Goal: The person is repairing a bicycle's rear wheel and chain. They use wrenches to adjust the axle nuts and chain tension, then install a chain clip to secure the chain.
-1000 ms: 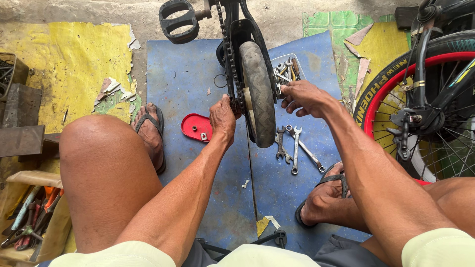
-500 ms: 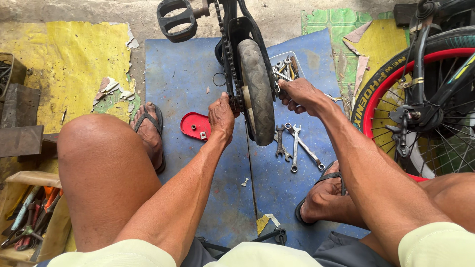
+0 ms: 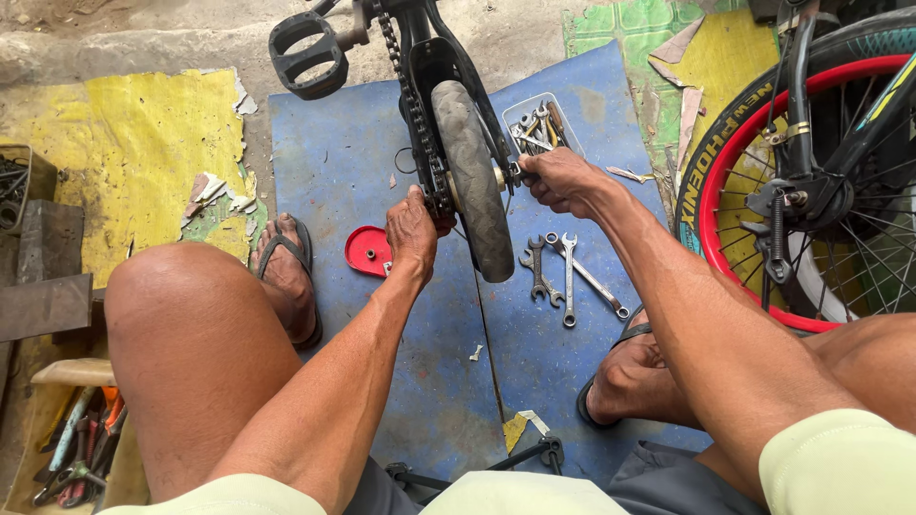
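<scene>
Gripping the small wheel point(image 3: 472, 181) from both sides: left hand point(image 3: 412, 232) clenching at the hub on the chain point(image 3: 412, 114) side, fingers curling in toward the sprocket, right hand point(image 3: 563, 179) closing on the axle end on the opposite side, fingertips pinching something small and hidden there, too small to be telling what. Standing upright between the two hands, over the middle of the blue mat point(image 3: 334, 162), tyre facing the camera, frame point(image 3: 448, 57) rising from it toward the top edge. Jutting out to the upper left, a black pedal point(image 3: 305, 52). Lying on the mat just beside the left hand, a red lid point(image 3: 366, 250) with a few small parts in it. Lying just below the right hand, three wrenches point(image 3: 563, 272), close together, near the tyre but not touching it. Sitting behind the right hand, a clear tray point(image 3: 539, 124) holding more tools and bits. Resting on the mat, two feet in sandals: left foot point(image 3: 286, 272) beside the red lid, right foot point(image 3: 634, 377) under the right forearm. Leaning at the right edge, a larger wheel point(image 3: 763, 191) with a red rim and black tyre. Spreading at the left, a torn yellow sheet point(image 3: 143, 153). Showing at the lower left, pliers point(image 3: 72, 448) and other hand tools in a heap.
</scene>
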`<state>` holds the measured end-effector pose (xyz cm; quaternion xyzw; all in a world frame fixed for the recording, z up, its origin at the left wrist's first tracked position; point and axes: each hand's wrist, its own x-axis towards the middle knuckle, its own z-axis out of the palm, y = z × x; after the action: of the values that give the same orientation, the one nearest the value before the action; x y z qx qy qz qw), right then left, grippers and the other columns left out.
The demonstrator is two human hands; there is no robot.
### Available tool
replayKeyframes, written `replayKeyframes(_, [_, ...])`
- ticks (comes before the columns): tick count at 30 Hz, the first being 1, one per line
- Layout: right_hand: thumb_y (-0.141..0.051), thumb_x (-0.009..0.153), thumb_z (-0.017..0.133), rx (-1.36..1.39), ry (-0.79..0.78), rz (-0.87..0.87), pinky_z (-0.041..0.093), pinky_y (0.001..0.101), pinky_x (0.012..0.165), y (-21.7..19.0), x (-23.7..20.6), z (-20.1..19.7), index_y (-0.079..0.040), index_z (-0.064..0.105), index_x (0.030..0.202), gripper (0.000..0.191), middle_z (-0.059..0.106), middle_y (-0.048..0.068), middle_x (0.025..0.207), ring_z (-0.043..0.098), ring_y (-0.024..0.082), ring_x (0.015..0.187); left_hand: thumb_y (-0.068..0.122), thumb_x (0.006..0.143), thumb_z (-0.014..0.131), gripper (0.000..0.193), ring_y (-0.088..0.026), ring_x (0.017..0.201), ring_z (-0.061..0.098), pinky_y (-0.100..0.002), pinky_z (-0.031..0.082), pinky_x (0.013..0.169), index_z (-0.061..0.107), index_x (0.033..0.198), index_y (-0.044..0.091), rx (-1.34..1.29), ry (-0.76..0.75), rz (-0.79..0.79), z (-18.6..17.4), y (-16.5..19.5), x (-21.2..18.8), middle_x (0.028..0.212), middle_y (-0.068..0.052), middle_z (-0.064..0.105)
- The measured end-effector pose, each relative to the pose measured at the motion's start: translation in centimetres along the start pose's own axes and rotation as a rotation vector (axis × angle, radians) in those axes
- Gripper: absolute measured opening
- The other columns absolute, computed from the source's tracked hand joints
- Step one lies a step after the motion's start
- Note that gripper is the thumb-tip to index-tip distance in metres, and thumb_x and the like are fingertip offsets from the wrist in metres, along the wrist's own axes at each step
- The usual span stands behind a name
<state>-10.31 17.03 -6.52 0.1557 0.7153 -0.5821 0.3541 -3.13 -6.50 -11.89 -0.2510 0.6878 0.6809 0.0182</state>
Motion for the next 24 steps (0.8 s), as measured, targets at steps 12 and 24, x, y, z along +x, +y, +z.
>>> replayKeyframes(12, [-0.032,0.104,0.054,0.196,-0.119,0.155,0.016,0.0199,0.032,-0.8,0.8,0.0,-0.013,0.051,0.076,0.034,0.036,-0.010,0.054,0.026,0.001,0.038,0.038,0.106,0.035,0.059,-0.023,0.065,0.077,-0.035,0.063,0.066,0.071,0.087,-0.006,0.080,0.009,0.063,-0.2,0.5,-0.4,0.074,-0.015,0.076])
replayKeyframes(24, [-0.039,0.104,0.048,-0.382,0.011,-0.122,0.040,0.0279,0.048,-2.2,-2.5,0.6,-0.009,0.058,0.090,0.034,0.056,0.001,0.074,0.051,0.011,0.062,0.039,0.105,0.039,0.057,-0.023,0.068,0.077,-0.035,0.065,0.068,0.072,0.092,-0.005,-0.059,-0.046,0.011,-0.6,-0.1,-0.1,0.079,-0.015,0.077])
